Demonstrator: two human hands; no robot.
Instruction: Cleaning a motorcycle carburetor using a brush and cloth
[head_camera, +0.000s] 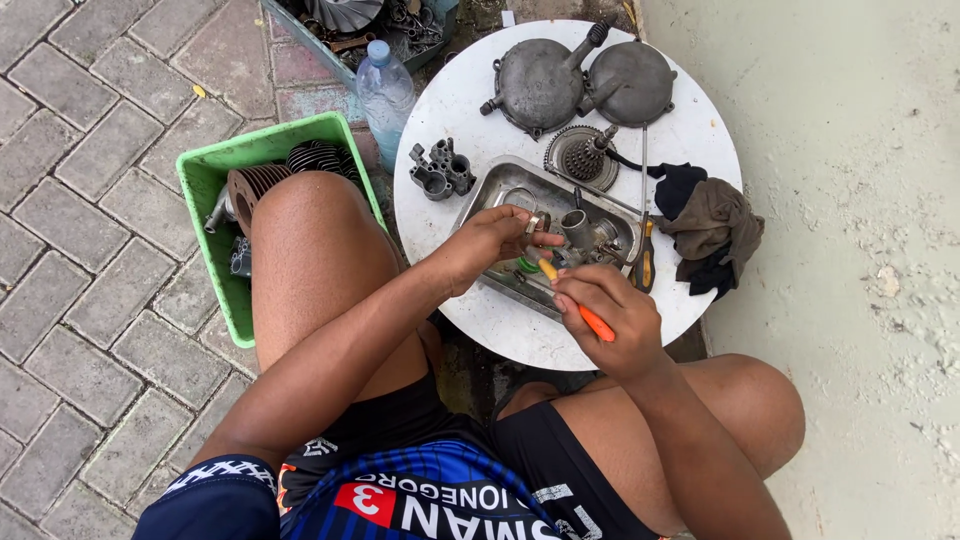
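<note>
Currently seated low at round white worktop. Left hand pinched on small metal ring, held just above steel tray. Right hand closed round orange-handled tool, yellow tip angled up toward ring. Green bit just below tip; kind not discernible.

Advised for good work: keep ring pinched by its rim, steady over tray so any dropped piece lands inside; bring tip in with short, light strokes, wrist braced on knee or worktop edge.

Edges and room: tray sits near worktop's front edge, close to knees; little margin there. Carburettor-like parts crowd tray's right half. Screwdriver lies touching tray's right rim, rag just beyond, near worktop's right edge. Small casting left of tray, gear behind it, two grey covers at far side. Bare worktop remains at front left of tray. Bottle stands off worktop at its left; green crate with finned cylinders beside left thigh on paving.
</note>
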